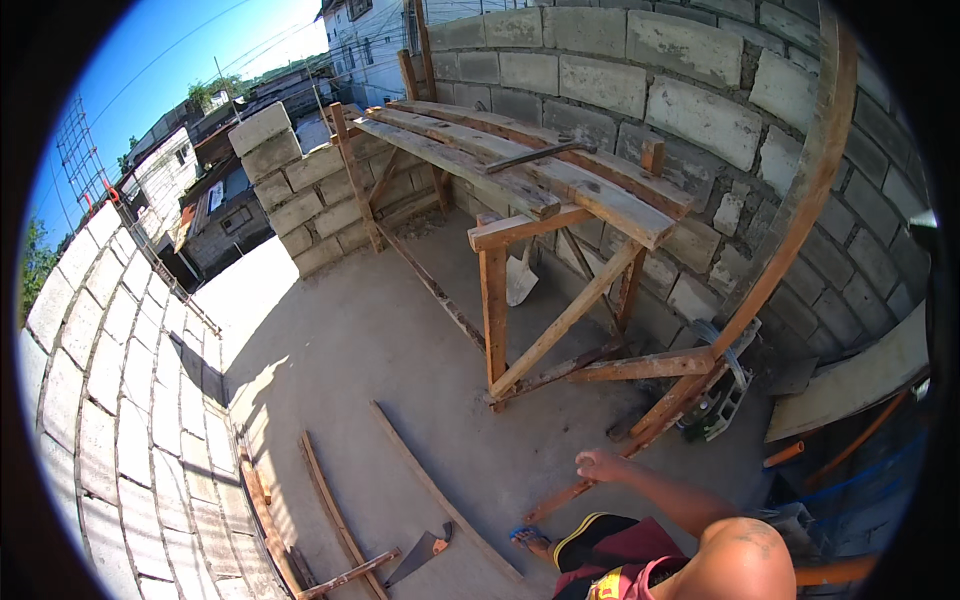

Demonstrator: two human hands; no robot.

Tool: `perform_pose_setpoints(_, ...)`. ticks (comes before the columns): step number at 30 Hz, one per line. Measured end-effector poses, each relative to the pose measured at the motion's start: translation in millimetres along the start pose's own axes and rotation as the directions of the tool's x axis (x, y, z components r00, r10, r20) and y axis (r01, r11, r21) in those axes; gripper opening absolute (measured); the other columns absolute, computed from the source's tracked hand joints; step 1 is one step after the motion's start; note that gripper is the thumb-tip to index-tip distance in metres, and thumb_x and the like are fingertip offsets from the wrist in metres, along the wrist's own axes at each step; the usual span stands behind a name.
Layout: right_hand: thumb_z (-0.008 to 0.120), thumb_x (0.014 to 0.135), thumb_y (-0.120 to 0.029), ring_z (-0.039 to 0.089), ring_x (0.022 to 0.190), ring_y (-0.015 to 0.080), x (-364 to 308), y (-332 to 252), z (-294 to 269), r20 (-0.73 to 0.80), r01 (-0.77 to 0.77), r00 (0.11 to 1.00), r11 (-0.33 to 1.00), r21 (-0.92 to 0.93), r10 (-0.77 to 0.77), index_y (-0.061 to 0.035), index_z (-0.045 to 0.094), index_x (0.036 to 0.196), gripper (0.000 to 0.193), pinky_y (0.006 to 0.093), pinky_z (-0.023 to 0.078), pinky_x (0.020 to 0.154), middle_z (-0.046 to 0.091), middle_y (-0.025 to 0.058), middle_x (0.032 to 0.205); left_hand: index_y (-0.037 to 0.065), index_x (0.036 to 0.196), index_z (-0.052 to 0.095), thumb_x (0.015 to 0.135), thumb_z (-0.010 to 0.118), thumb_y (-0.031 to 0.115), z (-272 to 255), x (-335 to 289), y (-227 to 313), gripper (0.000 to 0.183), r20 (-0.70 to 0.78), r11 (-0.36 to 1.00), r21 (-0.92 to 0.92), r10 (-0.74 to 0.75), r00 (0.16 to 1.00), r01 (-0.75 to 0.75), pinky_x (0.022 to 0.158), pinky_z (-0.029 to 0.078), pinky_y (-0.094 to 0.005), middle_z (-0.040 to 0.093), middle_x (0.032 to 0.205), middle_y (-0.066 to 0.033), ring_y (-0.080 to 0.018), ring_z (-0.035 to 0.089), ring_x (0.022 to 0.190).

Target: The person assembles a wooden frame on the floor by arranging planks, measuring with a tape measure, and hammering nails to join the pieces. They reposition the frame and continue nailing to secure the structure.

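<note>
My right hand (pixel 600 465) is closed, its fingers curled where a long wooden beam (pixel 690 395) passes; it appears to grip the beam. That beam rises past the right side of a timber scaffold (pixel 494 310), and its lower end comes down by my blue-sandalled foot (pixel 535 541). My left hand is outside the picture. Several rough planks (pixel 460 165) form the scaffold's top, with a long narrow tool (pixel 535 157) lying across them. On the floor at lower left, a handsaw (pixel 420 555) with an orange-and-black handle lies beside loose wooden strips (pixel 440 490).
Grey block walls (pixel 600 85) stand behind and to the right; a sunlit block wall (pixel 110 400) rises at left. A shovel blade (pixel 521 280) rests under the scaffold. Orange pipe (pixel 784 455), a pale board (pixel 850 385) and a hollow block (pixel 728 405) crowd the right side.
</note>
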State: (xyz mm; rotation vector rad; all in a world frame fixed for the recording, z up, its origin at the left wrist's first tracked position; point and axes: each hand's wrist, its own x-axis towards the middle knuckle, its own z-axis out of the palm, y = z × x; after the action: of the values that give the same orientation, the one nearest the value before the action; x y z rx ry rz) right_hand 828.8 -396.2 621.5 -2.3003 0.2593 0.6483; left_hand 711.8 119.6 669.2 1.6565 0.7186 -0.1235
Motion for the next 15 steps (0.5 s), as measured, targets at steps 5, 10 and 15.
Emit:
perform_pose_setpoints(5,0.071,0.092,-0.018,0.073,0.089,0.022,49,-170,-203,-0.591,0.454,0.747,0.883,0.119,-0.305,0.001,0.066,0.119,0.034,0.0355,0.059,0.077,0.074,0.0153,0.103,0.007,0.112,0.065,0.1,0.057,0.022,-1,42,3,0.021,-0.062,0.969,0.212,0.141,0.988,-0.125,0.071,0.056,-0.0402,0.067,0.083,-0.0109,-0.0259,0.065,0.077)
perform_pose_setpoints(10,0.069,0.095,-0.029,0.069,0.108,0.0288,128,-245,-390,-0.796,0.571,0.545,0.812,0.123,-0.263,-0.0035,0.059,0.133,0.046,0.0432,0.056,0.091,0.069,0.0187,0.116,0.007,0.115,0.065,0.099,0.057,0.02,-39,128,-4,0.022,0.226,0.753,-0.542,-0.298,0.928,0.373,0.076,0.056,-0.0413,0.067,0.086,-0.0101,-0.0249,0.064,0.083)
perform_pose_setpoints(15,0.062,0.096,-0.046,0.059,0.126,0.0373,260,-264,-518,-0.817,0.157,0.577,0.982,0.104,-0.006,-0.0085,0.049,0.147,0.064,0.048,0.048,0.104,0.06,0.0218,0.138,0.005,0.113,0.065,0.094,0.062,0.015,105,313,61,0.022,0.242,0.953,0.21,-0.269,0.932,0.22,0.072,0.057,-0.0379,0.069,0.085,-0.0099,-0.0222,0.067,0.079)
